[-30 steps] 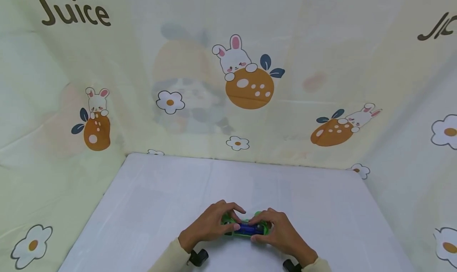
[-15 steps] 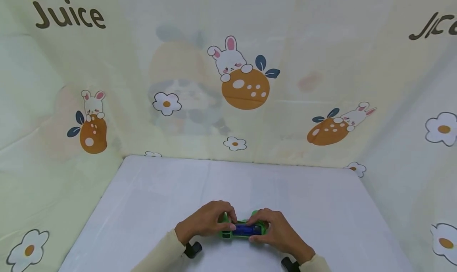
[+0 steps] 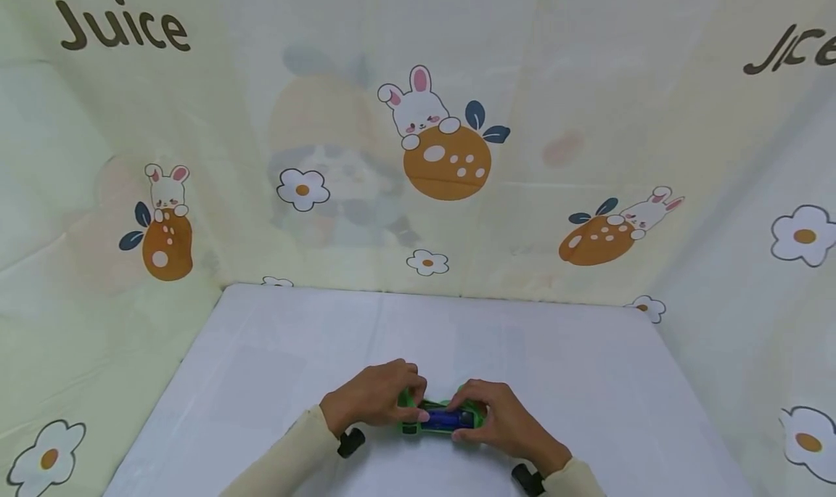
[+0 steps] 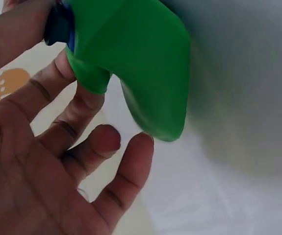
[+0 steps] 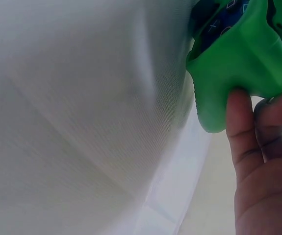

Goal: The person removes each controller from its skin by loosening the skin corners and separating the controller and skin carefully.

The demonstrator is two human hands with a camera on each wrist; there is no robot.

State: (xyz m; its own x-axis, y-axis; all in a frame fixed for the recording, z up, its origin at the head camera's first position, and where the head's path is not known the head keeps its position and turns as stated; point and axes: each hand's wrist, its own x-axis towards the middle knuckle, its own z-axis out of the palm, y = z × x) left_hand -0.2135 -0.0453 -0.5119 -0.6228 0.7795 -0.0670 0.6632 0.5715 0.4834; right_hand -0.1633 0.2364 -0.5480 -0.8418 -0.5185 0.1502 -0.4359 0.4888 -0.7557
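A blue game controller [image 3: 445, 419] with face-button symbols sits inside a green rubbery cover [image 5: 243, 63], low in the middle of the head view. My left hand [image 3: 375, 395] pinches the cover's left end, thumb on the near face and fingers bent over the far edge. Below that grip, the left wrist view shows the other fingers lightly curled by a green handle [image 4: 160, 98]. On the right, my right hand [image 3: 512, 424] holds the controller's other end between thumb and fingers. Fingers hide parts of both ends.
A white table [image 3: 313, 337] lies under the hands. Behind it hangs a pale curtain [image 3: 339, 105] printed with rabbits, oranges and flowers. Dark wrist cameras sit at the left wrist [image 3: 351, 442] and the right wrist [image 3: 527, 479].
My left fingers, stretched over the controller one second ago, have drawn back and bent at the cover's left end. The right hand keeps its hold. The whole head view has shifted slightly.
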